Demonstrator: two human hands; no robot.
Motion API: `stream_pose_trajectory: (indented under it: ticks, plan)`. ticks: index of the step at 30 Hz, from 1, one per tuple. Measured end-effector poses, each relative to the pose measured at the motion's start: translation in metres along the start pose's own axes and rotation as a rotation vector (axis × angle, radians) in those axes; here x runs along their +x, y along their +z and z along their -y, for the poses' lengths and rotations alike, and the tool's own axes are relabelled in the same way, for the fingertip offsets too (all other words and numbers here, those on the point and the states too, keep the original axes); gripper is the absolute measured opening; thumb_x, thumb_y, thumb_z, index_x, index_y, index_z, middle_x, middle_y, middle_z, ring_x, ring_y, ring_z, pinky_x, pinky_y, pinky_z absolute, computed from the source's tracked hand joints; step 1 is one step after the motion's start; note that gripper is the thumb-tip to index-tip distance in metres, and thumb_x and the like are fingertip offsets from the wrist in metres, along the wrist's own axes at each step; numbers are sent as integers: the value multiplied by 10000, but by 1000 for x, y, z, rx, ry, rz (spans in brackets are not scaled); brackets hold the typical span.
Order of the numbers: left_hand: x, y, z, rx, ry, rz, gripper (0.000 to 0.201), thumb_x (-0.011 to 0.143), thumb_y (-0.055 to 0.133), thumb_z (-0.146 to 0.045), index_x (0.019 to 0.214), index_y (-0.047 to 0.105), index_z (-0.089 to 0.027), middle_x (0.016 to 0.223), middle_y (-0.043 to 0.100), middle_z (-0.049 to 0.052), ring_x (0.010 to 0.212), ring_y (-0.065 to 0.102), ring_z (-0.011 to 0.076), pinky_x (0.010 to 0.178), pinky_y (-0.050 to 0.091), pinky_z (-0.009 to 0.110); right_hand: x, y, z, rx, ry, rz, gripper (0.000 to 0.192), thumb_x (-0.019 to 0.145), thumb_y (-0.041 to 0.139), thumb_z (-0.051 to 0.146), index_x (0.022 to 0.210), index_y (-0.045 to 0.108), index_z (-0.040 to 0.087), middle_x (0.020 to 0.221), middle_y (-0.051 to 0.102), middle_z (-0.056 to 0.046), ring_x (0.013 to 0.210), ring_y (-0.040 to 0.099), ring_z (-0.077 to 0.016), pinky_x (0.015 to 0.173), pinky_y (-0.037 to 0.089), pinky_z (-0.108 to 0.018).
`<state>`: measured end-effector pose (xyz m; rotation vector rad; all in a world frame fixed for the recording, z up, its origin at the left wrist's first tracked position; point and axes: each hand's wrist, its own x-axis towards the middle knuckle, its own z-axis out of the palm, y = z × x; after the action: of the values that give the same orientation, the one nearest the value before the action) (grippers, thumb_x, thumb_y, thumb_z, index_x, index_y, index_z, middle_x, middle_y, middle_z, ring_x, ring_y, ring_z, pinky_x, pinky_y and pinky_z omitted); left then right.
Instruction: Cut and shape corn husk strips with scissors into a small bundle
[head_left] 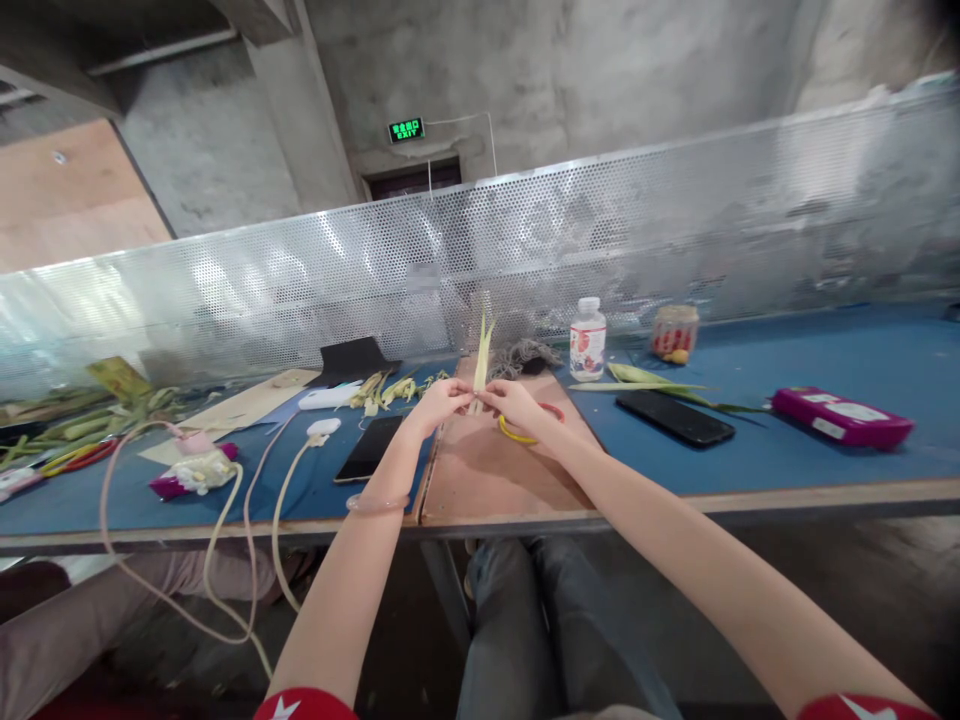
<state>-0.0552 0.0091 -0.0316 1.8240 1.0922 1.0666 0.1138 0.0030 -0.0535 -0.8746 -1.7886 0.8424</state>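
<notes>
Pinched between my two hands is a pale green corn husk (pixel 483 365), standing upright with its split, pointed tips upward. My left hand (pixel 444 402) grips its lower end from the left, a clear bangle on that wrist. From the right, my right hand (pixel 516 404) holds the same end, thumb and fingers pressed together. Both hands are above a brown board (pixel 480 470). Beneath my right hand and wrist, partly covered, lie scissors with yellow and red handles (pixel 517 432). A tangle of grey string (pixel 529 355) sits just behind the hands.
On the right are a white bottle (pixel 588 342), a jar (pixel 675 334), green husks (pixel 652 378), a black phone (pixel 675 416) and a purple pack (pixel 841 417). To the left lie a dark tablet (pixel 370 449), charging cables (pixel 286 520) and husk scraps (pixel 386 392). A perforated metal screen (pixel 315 265) stands behind.
</notes>
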Motion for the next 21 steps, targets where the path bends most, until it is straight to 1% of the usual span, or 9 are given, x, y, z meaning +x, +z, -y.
stream_pose_trajectory:
  ticks: [5,12,16,21]
  plan:
    - [1,-2,2,-50,-30,58,171,709,668,-233,825,630,-113,705,659,33,639,592,110,662,465,268,-1,-2,1,-8,-23,42,278,904,516,385,861,598,123,702,582,21,554,531,-75,540,463,-229]
    - [-2,-4,-3,-114,-49,120,180,674,709,-241,779,642,-111,696,669,34,604,581,101,660,463,268,-2,-7,3,26,-41,102,284,893,531,386,793,586,126,669,563,29,558,524,-80,552,451,-235]
    - [-3,-5,-6,-149,-65,143,189,672,715,-244,781,646,-106,719,681,48,627,603,112,672,463,274,1,-7,-1,80,-47,151,259,893,536,368,827,591,124,695,572,25,567,528,-79,556,457,-234]
    - [-5,-6,-7,-187,-94,181,197,665,722,-220,803,656,-96,756,693,72,694,640,143,725,475,302,4,-9,-8,168,-41,220,241,890,544,356,849,594,123,704,575,25,566,526,-77,558,454,-234]
